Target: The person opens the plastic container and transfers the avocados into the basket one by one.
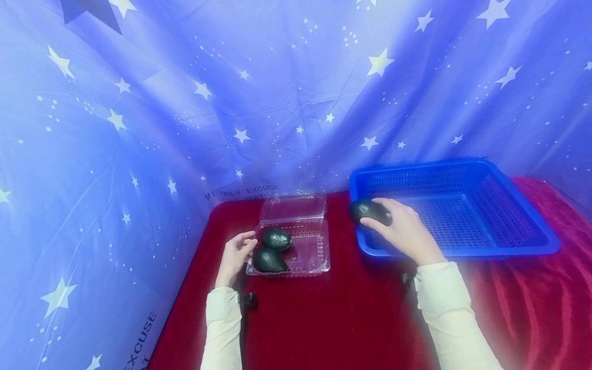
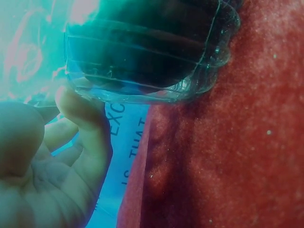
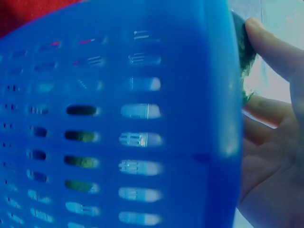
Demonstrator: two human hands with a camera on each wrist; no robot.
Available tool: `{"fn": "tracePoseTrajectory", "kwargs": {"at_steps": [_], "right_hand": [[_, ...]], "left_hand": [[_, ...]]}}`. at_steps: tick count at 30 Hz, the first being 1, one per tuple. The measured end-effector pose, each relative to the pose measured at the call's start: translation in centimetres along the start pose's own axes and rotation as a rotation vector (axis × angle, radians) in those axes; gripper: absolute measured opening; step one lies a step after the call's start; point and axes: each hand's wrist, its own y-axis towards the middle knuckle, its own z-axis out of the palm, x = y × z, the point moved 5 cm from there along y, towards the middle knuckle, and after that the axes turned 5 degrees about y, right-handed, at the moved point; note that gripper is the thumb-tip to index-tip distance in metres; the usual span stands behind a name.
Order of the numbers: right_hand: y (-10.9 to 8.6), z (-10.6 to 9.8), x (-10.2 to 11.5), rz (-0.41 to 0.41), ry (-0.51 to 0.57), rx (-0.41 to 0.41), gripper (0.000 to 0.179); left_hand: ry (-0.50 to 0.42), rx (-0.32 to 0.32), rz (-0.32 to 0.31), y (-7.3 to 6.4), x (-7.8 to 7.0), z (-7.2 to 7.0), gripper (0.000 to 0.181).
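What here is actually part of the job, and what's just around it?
Part of the job:
Right hand, gripping an avocado
Blue basket
Open clear container, holding two more avocados
Left hand, at the container's edge

Just around it:
Red cloth underneath
Star-patterned curtain behind

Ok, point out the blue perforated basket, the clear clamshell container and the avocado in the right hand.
Blue perforated basket [image 1: 458, 253]: head view, front rim.
Clear clamshell container [image 1: 306, 251]: head view, bare base area.
Avocado [image 1: 367, 210] in the right hand [image 1: 408, 231]: head view, middle of its visible skin.
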Motion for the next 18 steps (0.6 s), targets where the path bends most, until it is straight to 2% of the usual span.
{"fn": "tracePoseTrajectory", "kwargs": {"at_steps": [2,9,18], "right_hand": [[-0.1,-0.2,-0.2,0.004,-0.002,-0.002,0.065],[-0.3,-0.6,-0.9,0.043,-0.016,-0.002,0.068],[-0.1,-1.0,-2.3,0.096,-0.047,-0.011,0.073]], "left_hand": [[-0.007,0.01,-0.017,0.0,0.0,0.0,0.04],[0.002,0.01,-0.002,0.0,-0.1,0.1,0.038],[-0.007,0.025,-0.024,0.2,0.0,-0.1,0.041]]}}
